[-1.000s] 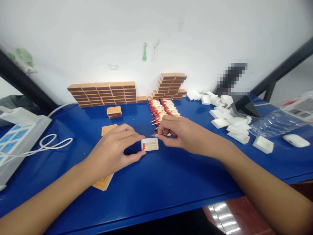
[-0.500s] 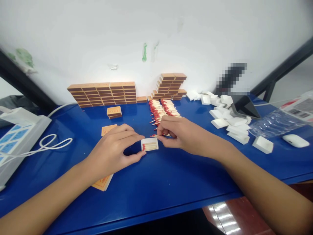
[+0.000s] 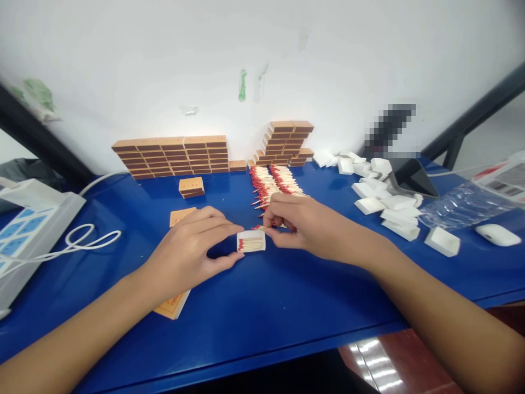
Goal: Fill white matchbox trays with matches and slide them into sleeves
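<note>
A small white matchbox tray (image 3: 251, 241) with red-tipped matches in it lies on the blue table (image 3: 262, 306). My left hand (image 3: 192, 249) pinches the tray's left end between thumb and fingers. My right hand (image 3: 305, 224) is closed on a few matches, their red tips poking out just above the tray's right end. Behind it lies a pile of loose red-tipped matches (image 3: 273, 183). An orange sleeve (image 3: 172, 306) sits partly under my left wrist, and another flat orange sleeve (image 3: 181, 215) lies beyond my left hand.
Stacks of orange matchboxes (image 3: 176, 156) and a stepped stack (image 3: 289, 143) line the wall, with one box pair (image 3: 191, 186) in front. Several empty white trays (image 3: 385, 205) lie right, near a plastic bag (image 3: 463, 205) and a white mouse (image 3: 497, 235). A white device with cable (image 3: 28, 230) sits left.
Almost nothing differs. My right hand's fingers have curled slightly tighter over the matches by the tray; my left hand keeps the same hold.
</note>
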